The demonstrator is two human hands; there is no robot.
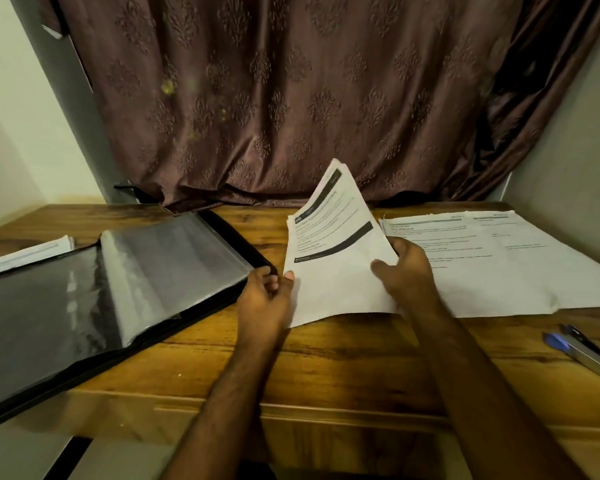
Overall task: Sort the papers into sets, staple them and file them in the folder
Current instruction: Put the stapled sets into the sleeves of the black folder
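A set of printed papers (329, 244) with dark header bars is held tilted above the middle of the wooden desk (326, 358). My right hand (406, 271) grips its right edge, thumb on top. My left hand (267, 296) pinches its lower left edge. An open black display folder (84, 306) with clear plastic sleeves lies at the left, its right edge just beside my left hand. More printed sheets (499, 258) lie flat on the desk at the right. A stapler (582, 348), blue and silver, lies near the right front edge.
Another stack of papers (25, 254) lies behind the folder at the far left. A brown patterned curtain (291, 98) hangs behind the desk. Walls close in on both sides. Bare wood shows at the desk's front middle.
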